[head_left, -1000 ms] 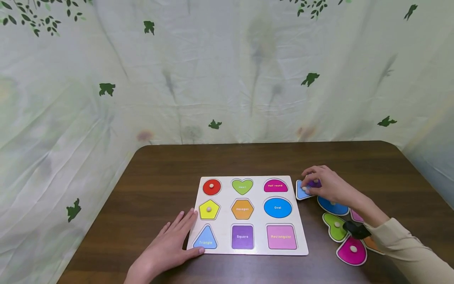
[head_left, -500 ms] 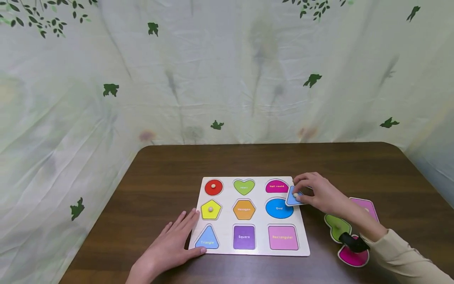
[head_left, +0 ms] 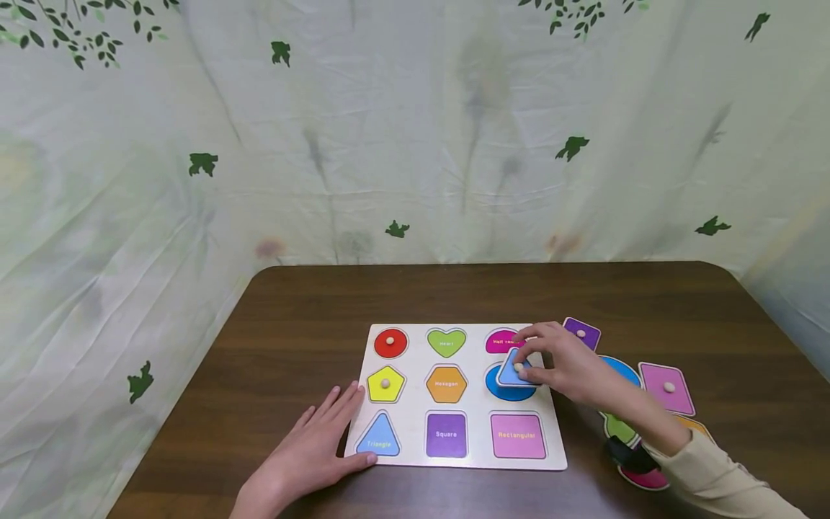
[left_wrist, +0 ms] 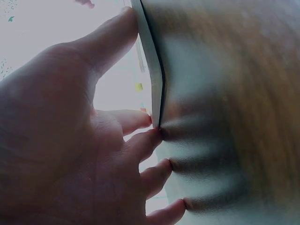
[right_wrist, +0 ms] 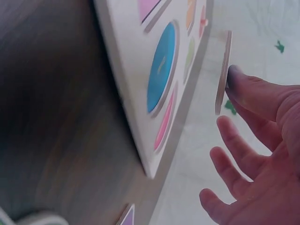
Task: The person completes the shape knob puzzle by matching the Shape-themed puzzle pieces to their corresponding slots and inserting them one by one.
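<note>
A white shape puzzle board (head_left: pixel 413 418) lies flat on the table. My left hand (head_left: pixel 308 440) rests at its lower left corner, fingers spread and straight, with the thumb on the edge. By its small knob, my right hand (head_left: pixel 564 364) pinches a blue triangle piece (head_left: pixel 511 376), held above the oval recess (head_left: pixel 498 393). The right wrist view shows this triangle piece (right_wrist: pixel 223 75) edge-on and apart from the board. A red circle piece (head_left: pixel 382 346) and a yellow pentagon piece (head_left: pixel 376 389) sit in their recesses. The triangle recess (head_left: pixel 378 436) shows its printed bottom.
Right of the board lie a purple piece (head_left: pixel 573 328), a blue piece (head_left: pixel 622 367), a pink rectangle piece (head_left: pixel 664 400), a green piece (head_left: pixel 616 427), an orange piece (head_left: pixel 697 425) and a magenta piece (head_left: pixel 645 480). Some are partly hidden by my right arm. A curtain (head_left: pixel 415 144) hangs behind the table.
My right hand has lifted the blue triangle piece from the table beside the board and carried it left over the oval recess. The left hand keeps its place on the board.
</note>
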Motion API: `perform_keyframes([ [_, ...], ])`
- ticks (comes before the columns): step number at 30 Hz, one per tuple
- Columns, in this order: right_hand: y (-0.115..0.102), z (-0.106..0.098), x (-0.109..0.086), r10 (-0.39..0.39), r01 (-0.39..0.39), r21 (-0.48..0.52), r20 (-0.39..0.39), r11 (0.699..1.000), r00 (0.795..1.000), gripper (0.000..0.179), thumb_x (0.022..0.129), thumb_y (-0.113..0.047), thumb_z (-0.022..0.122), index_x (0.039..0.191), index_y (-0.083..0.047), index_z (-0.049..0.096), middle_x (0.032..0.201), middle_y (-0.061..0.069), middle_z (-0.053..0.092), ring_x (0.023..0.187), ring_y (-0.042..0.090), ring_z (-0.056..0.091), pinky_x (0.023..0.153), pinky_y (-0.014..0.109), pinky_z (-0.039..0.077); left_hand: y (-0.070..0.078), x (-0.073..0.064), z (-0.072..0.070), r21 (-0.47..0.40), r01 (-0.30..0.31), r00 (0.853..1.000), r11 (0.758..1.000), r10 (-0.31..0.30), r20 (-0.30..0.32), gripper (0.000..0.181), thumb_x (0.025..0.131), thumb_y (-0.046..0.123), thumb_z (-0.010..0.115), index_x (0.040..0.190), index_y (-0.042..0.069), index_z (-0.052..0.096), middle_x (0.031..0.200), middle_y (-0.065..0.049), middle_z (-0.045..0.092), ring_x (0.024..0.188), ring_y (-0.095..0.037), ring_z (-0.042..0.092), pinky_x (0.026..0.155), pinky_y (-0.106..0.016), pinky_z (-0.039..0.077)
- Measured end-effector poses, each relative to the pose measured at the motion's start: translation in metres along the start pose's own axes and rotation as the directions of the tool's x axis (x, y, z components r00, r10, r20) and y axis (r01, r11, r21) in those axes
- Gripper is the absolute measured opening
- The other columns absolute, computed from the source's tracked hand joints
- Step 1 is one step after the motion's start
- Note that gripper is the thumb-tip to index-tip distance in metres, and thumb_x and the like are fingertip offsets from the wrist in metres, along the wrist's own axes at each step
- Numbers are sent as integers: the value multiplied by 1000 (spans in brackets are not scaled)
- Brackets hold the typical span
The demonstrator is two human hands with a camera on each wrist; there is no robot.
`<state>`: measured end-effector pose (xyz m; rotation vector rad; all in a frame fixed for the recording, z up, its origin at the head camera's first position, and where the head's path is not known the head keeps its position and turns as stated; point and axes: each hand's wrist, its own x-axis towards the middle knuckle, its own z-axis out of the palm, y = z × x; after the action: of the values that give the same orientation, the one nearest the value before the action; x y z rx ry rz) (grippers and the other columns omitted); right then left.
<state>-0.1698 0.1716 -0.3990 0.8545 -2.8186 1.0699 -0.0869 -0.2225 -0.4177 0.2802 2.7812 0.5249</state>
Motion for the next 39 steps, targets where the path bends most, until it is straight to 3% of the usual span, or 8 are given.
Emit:
perform_keyframes([
  [20, -40, 37, 15, -18, 17, 76, 9, 997, 1000, 15, 78, -22, 85, 89, -27, 77, 123, -1, 61, 125, 24, 45, 96, 49, 48, -1, 0, 0, 0, 7, 1000, 1000, -7, 14, 104, 74, 65, 74, 156, 18, 30, 161, -1, 24, 148, -32, 16, 112, -64, 16],
  [39, -72, 72, 35, -89, 77, 137, 82, 987, 993, 14, 77, -23, 86, 89, -26, 78, 122, -3, 62, 122, 17, 44, 98, 43, 46, 0, 0, -1, 6, 3, 1000, 1000, -3, 13, 104, 75, 66, 72, 157, 18, 29, 162, -1, 23, 148, -32, 15, 112, -64, 17],
])
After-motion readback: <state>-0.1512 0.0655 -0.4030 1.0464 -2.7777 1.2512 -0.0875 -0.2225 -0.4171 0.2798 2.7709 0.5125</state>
